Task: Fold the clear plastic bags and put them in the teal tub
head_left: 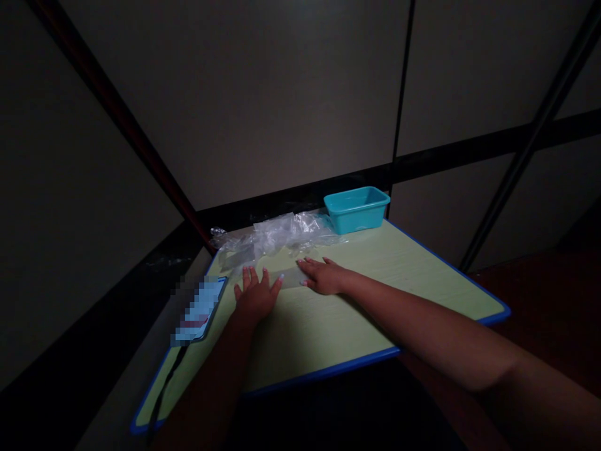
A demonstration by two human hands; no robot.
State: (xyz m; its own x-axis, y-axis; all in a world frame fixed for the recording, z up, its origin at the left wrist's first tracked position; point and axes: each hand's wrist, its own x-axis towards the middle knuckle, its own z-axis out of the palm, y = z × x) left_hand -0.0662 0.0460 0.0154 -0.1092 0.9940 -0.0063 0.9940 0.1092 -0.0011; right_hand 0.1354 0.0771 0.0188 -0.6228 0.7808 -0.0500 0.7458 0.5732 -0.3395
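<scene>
My left hand point(256, 297) lies palm down with its fingers spread, over the left part of a flat clear plastic piece point(291, 277) on the table. Across from it, my right hand point(323, 275) rests flat on the right end of the same piece, fingers stretched out. The plastic is see-through, and its ends are partly hidden under both hands. Just beyond my fingers is a loose heap of clear plastic bags point(286, 233), crumpled and shiny.
A turquoise plastic basket point(357, 218) stands at the table's back right corner. At the left edge lies a phone point(201, 310), its screen lit and blurred out, with a dark cable point(168, 382) trailing from it. The pale table point(319, 338) has a blue rim, and dark panels rise behind it.
</scene>
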